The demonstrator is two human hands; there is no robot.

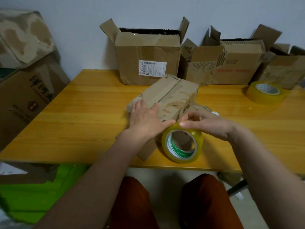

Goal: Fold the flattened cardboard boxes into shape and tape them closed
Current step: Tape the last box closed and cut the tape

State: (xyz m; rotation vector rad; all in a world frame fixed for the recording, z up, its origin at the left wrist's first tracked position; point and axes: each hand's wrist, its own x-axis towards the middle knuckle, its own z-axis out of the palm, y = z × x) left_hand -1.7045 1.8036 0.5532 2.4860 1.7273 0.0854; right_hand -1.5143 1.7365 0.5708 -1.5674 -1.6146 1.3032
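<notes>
A small worn cardboard box [171, 95] stands folded on the yellow wooden table [79, 123], its top flaps meeting along a middle seam. My left hand [146, 119] lies flat on the box's near left top, fingers straight. A roll of clear yellowish tape [182, 143] stands on edge against the box's near side. My right hand [209, 123] rests over the top of the roll, its fingertips pinched at the roll's top by the box edge.
Several open, battered cardboard boxes [148, 58] line the wall at the back of the table. A second tape roll [265, 92] lies flat at the right. Large boxes [24, 90] stack up left of the table, with green material [33, 195] below.
</notes>
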